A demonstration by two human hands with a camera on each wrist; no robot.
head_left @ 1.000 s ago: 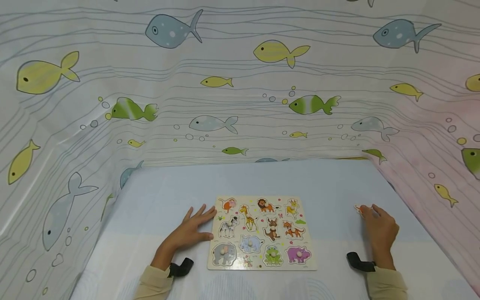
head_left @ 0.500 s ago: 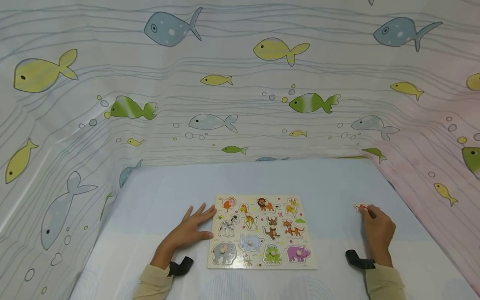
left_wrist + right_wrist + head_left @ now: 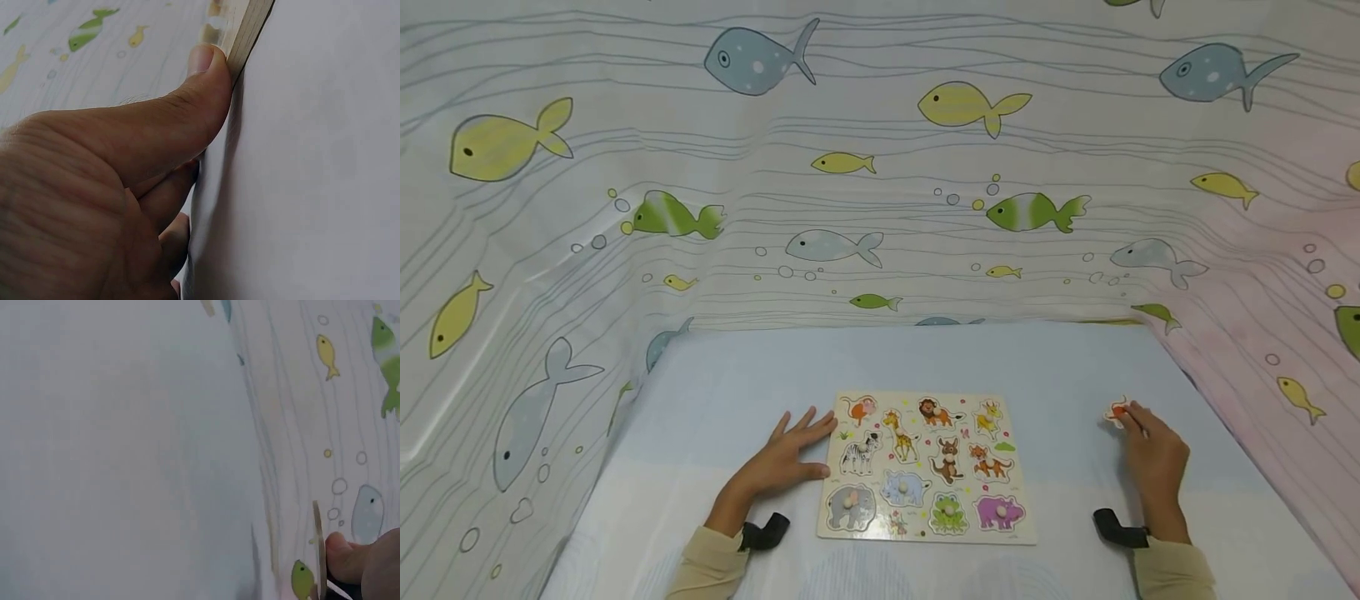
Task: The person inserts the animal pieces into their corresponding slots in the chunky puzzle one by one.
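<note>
A wooden animal puzzle board point(image 3: 922, 527) lies on the table in the head view, with elephant, frog, hippo and several other animals on it. My left hand point(image 3: 784, 458) rests at its left edge, fingers spread and mostly straight. In the left wrist view the thumb point(image 3: 203, 81) presses the side of the board point(image 3: 249, 40). To the right, apart from the board, my right hand point(image 3: 1156, 454) pinches a small orange puzzle piece point(image 3: 1117, 411) with a pale border. The right wrist view shows this piece point(image 3: 319, 550) edge-on against a fingertip point(image 3: 340, 553).
The table point(image 3: 760, 358) has a pale blue and white cover. Fish-patterned cloth point(image 3: 842, 200) hangs around its back and sides. Black wrist-worn devices, the left one point(image 3: 765, 531) and the right one point(image 3: 1118, 528), sit just above the sleeves.
My right hand keeps its pinch while the orange piece turns and tilts up in the fingers, showing more of its shape. The left hand stays at the board; the head view shifts slightly.
</note>
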